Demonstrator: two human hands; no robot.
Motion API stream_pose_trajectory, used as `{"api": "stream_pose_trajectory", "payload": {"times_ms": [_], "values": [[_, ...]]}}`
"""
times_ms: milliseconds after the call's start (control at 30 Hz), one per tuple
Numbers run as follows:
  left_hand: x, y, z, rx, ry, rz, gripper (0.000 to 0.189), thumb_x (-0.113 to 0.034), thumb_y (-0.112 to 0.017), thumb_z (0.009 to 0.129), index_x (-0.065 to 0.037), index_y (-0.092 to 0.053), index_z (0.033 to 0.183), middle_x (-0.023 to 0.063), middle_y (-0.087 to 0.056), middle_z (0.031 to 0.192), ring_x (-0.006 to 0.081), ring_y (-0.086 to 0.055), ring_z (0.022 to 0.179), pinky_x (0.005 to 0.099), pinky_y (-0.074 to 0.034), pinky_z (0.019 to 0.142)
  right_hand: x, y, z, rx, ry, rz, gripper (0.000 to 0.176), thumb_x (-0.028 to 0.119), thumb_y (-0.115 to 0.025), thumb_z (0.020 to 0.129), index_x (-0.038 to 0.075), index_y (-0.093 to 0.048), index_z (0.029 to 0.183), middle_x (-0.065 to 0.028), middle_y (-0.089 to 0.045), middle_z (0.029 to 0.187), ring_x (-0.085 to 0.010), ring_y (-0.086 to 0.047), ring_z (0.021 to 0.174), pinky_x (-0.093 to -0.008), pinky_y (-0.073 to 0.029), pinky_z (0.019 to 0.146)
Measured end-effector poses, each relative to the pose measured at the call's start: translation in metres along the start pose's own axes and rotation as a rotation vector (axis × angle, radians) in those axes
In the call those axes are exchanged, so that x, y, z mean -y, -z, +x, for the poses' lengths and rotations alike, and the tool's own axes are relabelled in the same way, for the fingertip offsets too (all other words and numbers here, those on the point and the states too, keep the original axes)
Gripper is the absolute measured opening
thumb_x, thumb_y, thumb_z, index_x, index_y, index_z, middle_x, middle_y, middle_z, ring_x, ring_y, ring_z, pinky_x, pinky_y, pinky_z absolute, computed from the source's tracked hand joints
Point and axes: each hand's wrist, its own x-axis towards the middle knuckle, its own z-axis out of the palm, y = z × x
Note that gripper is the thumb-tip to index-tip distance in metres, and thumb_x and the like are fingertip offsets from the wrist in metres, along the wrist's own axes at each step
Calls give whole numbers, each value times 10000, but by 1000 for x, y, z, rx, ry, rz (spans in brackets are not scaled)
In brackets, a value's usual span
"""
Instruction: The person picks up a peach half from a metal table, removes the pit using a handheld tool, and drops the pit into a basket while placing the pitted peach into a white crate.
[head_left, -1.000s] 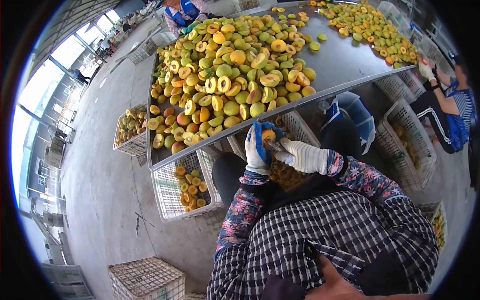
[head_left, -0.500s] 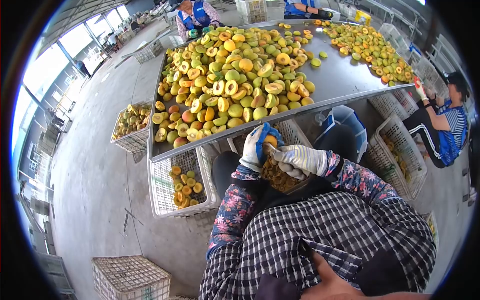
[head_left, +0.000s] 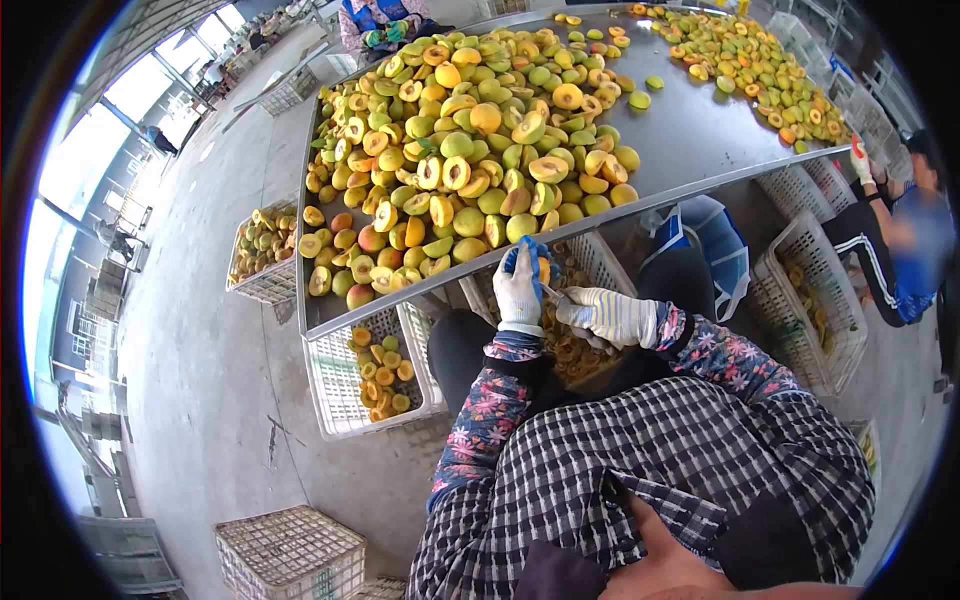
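Note:
My left hand point(head_left: 521, 292), in a white and blue glove, is closed around a piece of orange fruit point(head_left: 544, 270) just in front of the metal table's edge. My right hand point(head_left: 608, 316), in a striped glove, grips a small metal tool point(head_left: 553, 294) whose tip is at the fruit. Under both hands a crate holds brown-orange pieces point(head_left: 575, 358). Beyond them, halved green and yellow fruit point(head_left: 470, 150) is heaped on the metal table point(head_left: 690, 135).
A white crate with fruit halves point(head_left: 330, 395) stands left of my legs, another point(head_left: 265, 285) beyond it. A blue-white bucket point(head_left: 715, 250) and crates point(head_left: 840, 340) are on the right. Co-workers sit at the far left point(head_left: 385, 22) and right point(head_left: 915, 235). An upturned crate point(head_left: 290, 550) lies lower left.
My left hand has turned more upright, and the fruit in it is less visible. My right hand has drawn slightly down with the tool. The view has shifted a little.

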Motion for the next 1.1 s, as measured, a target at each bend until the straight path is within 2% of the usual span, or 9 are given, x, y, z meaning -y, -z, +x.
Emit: {"api": "stream_pose_trajectory", "payload": {"times_ms": [200, 233, 467, 567, 633, 700, 833, 967, 1100], "values": [[0, 5, 24, -78, 163, -177, 343, -414, -590, 975, -71, -585, 984, 88, -623, 829, 277, -637, 746, 459, -587, 700, 7, 17, -5, 29, 153, -350, 288, 318, -539, 1003, 56, -553, 1121, -53, -599, 824, -184, -604, 713, -358, -482, 645], [-11, 5, 19, -93, 340, -463, 343, -422, -593, 970, -80, -581, 997, 100, -625, 879, 302, -636, 768, 470, -586, 731, -47, 32, 28, 80, 233, -402, 302, 287, -572, 984, 12, -549, 1109, -133, -643, 899, -293, -641, 864, -412, -472, 791], [-72, 43, 4, -69, 89, -157, 328, -354, -581, 988, -35, -596, 1062, 110, -649, 944, 264, -656, 841, 433, -586, 763, -4, 63, 1, -210, 297, -895, 358, 323, -605, 931, -2, -534, 1065, -267, -638, 846, -464, -621, 864, -487, -478, 744], [-84, 125, 0, -151, -347, 426, 252, -207, -597, 982, 5, -611, 1118, 89, -662, 917, 187, -650, 853, 347, -566, 769, -7, 78, -1, -290, 567, -576, 299, 291, -610, 929, 15, -573, 1038, -167, -632, 798, -312, -640, 745, -380, -484, 698], [-131, 135, -21, -454, -243, 811, 308, -244, -666, 936, 21, -650, 1092, 103, -680, 1004, 189, -649, 919, 315, -513, 855, 37, 79, -24, -216, 250, -379, 325, 307, -637, 919, 8, -580, 1033, -111, -628, 832, -177, -610, 745, -314, -477, 691], [-156, 163, -31, -638, -429, 1543, 290, -208, -688, 893, -12, -663, 1105, 179, -625, 1142, 294, -621, 1016, 376, -486, 926, 39, 85, -23, -250, 391, -195, 323, 326, -699, 894, 48, -606, 1028, 27, -569, 785, -20, -465, 675, -197, -390, 614], [-180, 193, -10, -619, -424, 1377, 335, -179, -672, 886, -14, -647, 1177, 184, -616, 1188, 319, -619, 1068, 388, -480, 950, 75, 87, -51, -304, 278, 14, 404, 365, -752, 849, 51, -619, 1066, 32, -495, 723, -73, -462, 632, -222, -446, 630], [-179, 190, 34, -411, -332, 1482, 382, -142, -643, 883, -1, -618, 1237, 197, -599, 1256, 342, -602, 1126, 390, -472, 976, 106, 58, -61, -161, 866, 619, 265, 291, -690, 906, 90, -571, 1032, 4, -416, 828, -124, -417, 658, -262, -470, 676], [-163, 209, 75, -237, 72, 1899, 634, -261, -667, 807, -122, -497, 1402, 198, -560, 1343, 359, -569, 1205, 418, -456, 1024, 127, 58, -81, 291, 1065, 795, 138, 268, -546, 1000, 144, -503, 1045, -18, -331, 910, -140, -380, 744, -314, -443, 699]]}}
